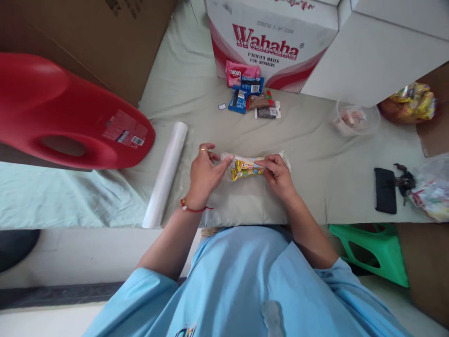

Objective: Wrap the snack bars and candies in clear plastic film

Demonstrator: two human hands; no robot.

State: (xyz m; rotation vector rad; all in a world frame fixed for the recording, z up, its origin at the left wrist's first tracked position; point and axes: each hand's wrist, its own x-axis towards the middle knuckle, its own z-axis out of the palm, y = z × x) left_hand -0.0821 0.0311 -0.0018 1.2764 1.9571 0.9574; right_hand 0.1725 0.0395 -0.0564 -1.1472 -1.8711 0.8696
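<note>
Two small yellow snack packets [248, 167] with cartoon prints lie side by side, folded in clear plastic film [229, 176]. My left hand [207, 174] grips the left end of the film, its thumb on top and the other fingers bent. At the right end, my right hand [278, 174] pinches the packets and film between thumb and fingers. More of the clear plastic seems to stretch from the bundle toward the table's front edge. Left of my left hand lies a white roll of plastic [165, 175].
Several wrapped snacks [238, 99] lie before a Wahaha carton [270, 47]. A red jug [70, 117] stands at left. To the right are a clear tub [356, 119], a black phone [385, 190], keys [405, 181] and a plastic bag [433, 189]. A green stool [372, 252] sits below the table edge.
</note>
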